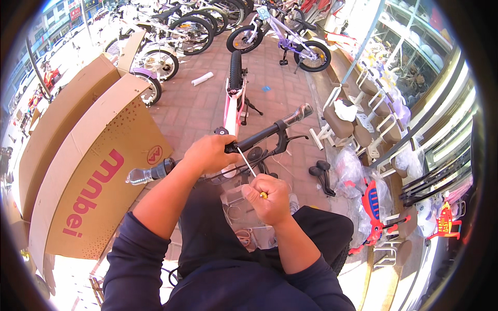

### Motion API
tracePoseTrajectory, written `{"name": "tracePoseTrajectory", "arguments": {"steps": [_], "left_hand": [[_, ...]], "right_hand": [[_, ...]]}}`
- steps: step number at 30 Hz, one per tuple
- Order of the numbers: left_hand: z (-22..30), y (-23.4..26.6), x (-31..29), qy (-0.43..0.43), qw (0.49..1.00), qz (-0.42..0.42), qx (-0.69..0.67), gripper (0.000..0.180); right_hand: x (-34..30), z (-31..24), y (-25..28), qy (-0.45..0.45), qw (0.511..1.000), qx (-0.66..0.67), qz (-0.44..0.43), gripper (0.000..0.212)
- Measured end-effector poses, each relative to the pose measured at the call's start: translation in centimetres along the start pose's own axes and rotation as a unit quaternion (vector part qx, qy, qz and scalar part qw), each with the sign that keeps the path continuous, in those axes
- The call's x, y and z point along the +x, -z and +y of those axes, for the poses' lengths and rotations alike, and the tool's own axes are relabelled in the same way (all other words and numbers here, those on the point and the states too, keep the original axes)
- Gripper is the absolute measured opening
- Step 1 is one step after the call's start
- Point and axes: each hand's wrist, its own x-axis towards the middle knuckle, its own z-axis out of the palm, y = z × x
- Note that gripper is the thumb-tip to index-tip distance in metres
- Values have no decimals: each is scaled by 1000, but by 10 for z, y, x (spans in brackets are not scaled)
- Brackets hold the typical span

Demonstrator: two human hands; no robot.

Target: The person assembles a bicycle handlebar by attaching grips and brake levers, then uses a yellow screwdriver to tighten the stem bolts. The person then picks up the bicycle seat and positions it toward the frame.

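Observation:
A small white and pink bicycle (232, 113) stands in front of me, its far wheel (236, 71) pointing away. Its black handlebar (258, 136) runs slantwise across my view, with clear wrapping over the end grips. My left hand (210, 154) is closed round the middle of the bar, near the stem. In the fist of my right hand (268, 198) is a screwdriver with a thin metal shaft (247, 163); the yellow end of its handle pokes out. The shaft's tip meets the handlebar clamp beside my left fingers. A brake lever (297, 138) sits on the right side.
A large cardboard box (98, 176) stands close on my left. Several bicycles line the back, one of them purple (285, 36). To the right are brown seats (342, 118), black crank parts (323, 179), plastic wrap and a red and blue toy (371, 205). A white roll (202, 79) lies on the paving.

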Motion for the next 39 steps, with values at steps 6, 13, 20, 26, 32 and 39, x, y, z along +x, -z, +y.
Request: {"name": "tracePoseTrajectory", "arguments": {"steps": [6,13,20,26,32,39], "left_hand": [[-2,-2,4,-3,1000,5,5,45],[1,-1,-1,8,1000,5,13,43],[3,-3,-2,16,1000,-11,8,41],[1,0,-3,0,1000,-17,3,48],[-2,4,-1,-13,999,-39,-16,54],[-4,0,-1,-21,999,-36,-20,53]], "right_hand": [[4,4,0,16,999,-31,-14,37],[29,-16,10,84,980,-146,-108,42],[-6,10,-37,-111,848,510,88,48],[-5,1,-29,-130,951,272,66,43],[-4,-4,-24,-129,957,256,52,44],[-8,-17,-25,-22,999,48,-11,46]]}}
